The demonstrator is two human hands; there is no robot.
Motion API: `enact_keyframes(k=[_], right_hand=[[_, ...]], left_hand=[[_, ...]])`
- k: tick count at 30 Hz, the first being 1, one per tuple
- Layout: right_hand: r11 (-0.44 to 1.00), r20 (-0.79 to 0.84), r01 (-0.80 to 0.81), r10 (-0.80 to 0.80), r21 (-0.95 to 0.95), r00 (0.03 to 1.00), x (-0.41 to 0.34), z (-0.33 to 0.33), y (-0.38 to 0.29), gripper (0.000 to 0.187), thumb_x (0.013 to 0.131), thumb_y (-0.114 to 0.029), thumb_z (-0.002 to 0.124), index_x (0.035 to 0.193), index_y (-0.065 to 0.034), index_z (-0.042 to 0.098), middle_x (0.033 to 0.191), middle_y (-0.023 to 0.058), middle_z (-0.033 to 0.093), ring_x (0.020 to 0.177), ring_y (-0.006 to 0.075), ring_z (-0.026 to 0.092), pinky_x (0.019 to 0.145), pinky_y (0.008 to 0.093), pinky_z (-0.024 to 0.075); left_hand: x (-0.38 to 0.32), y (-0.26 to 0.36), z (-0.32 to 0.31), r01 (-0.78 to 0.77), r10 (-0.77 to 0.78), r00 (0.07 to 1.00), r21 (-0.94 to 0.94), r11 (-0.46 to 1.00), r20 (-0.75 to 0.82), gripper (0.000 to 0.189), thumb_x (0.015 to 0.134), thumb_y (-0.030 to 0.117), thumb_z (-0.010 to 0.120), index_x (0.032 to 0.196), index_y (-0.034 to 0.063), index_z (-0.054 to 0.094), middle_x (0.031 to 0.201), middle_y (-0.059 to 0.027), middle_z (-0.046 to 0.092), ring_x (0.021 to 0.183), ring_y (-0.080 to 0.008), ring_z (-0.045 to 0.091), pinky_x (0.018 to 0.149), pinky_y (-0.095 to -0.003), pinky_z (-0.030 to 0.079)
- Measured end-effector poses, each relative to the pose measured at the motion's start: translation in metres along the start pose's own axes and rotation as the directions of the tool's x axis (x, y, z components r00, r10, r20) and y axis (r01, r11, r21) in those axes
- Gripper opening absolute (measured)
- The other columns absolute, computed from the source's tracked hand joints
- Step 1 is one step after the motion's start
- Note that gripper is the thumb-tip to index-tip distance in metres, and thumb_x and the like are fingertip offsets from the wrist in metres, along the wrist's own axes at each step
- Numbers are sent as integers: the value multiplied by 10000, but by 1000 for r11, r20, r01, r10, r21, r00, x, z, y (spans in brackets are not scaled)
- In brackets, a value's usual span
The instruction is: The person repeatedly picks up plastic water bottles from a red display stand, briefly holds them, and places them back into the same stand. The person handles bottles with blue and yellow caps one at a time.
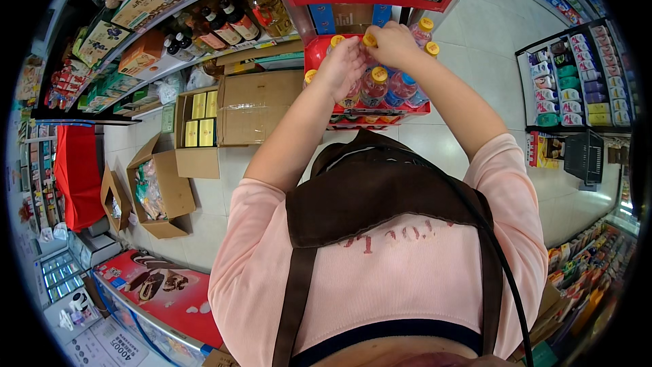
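Observation:
My right hand (395, 46) grips the yellow cap (370, 40) of a drink bottle on a red display rack (316, 50). The body of that bottle is mostly hidden behind my hands. My left hand (345, 70) is open beside it, palm turned right and fingers stretched forward; whether it touches a bottle, I cannot tell. Nearer to me stand a yellow-capped clear bottle (374, 89) and a blue-capped bottle (402, 89). Another yellow-capped bottle (423, 33) stands beyond my right wrist.
Left of the rack are a closed cardboard carton (260, 107) and an open carton of yellow boxes (181, 112). Grocery shelves (204, 56) rise behind them. An open carton of packets (173, 183) sits on the floor. At right are a toiletries shelf (522, 81) and a black basket (583, 158).

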State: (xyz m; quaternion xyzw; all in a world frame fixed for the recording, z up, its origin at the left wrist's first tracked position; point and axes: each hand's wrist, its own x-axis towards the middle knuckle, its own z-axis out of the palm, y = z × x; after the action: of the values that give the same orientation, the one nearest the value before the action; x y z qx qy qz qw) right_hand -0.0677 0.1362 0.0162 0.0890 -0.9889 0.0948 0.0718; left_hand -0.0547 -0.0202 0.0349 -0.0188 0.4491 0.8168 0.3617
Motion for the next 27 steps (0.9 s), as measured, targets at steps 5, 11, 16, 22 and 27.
enact_keyframes(k=[5, 11, 16, 22, 27], right_hand=[[1000, 13, 7, -7, -15, 1000, 0, 3, 2, 267, 718, -312, 580, 899, -116, 585, 823, 84, 627, 882, 265, 545, 759, 402, 388], [999, 53, 36, -35, -25, 998, -8, -12, 2, 345, 709, -344, 599, 975, -124, 590, 863, 83, 622, 910, 270, 534, 761, 408, 396], [994, -207, 112, -110, -2, 972, -35, -40, 21, 397, 682, -356, 650, 998, -121, 600, 900, 86, 610, 978, 283, 505, 816, 411, 380], [997, -165, 74, -75, -9, 984, -88, -50, 27, 336, 661, -313, 690, 917, -112, 611, 892, 77, 604, 1026, 315, 480, 844, 417, 357], [994, -101, 65, -74, -88, 992, -98, -32, 25, 375, 624, -292, 708, 930, -112, 585, 862, 80, 606, 1024, 314, 476, 842, 418, 354]], left_hand=[[5, -3, 1, 2, -3, 1000, -57, 998, -12, 559, 839, 339, 466, 1276, 30, 305, 1263, -118, 365, 1149, -230, 376, 992, -345, 278], [0, -4, 6, 17, -15, 999, -80, 997, 28, 538, 849, 321, 449, 1272, 21, 307, 1243, -120, 387, 1152, -233, 380, 990, -351, 288], [-32, -7, 6, -83, 83, 997, 61, 995, 3, 503, 871, 285, 407, 1273, -3, 313, 1306, -144, 356, 1192, -243, 372, 980, -338, 318], [-67, -28, -10, -37, -9, 950, 141, 989, 311, 420, 889, 237, 381, 1227, -13, 393, 1216, -161, 465, 1105, -231, 474, 939, -349, 368], [-58, -57, -11, 60, -137, 959, 298, 953, 246, 384, 890, 229, 400, 1205, 12, 433, 1166, -123, 508, 1055, -202, 505, 897, -331, 389]])
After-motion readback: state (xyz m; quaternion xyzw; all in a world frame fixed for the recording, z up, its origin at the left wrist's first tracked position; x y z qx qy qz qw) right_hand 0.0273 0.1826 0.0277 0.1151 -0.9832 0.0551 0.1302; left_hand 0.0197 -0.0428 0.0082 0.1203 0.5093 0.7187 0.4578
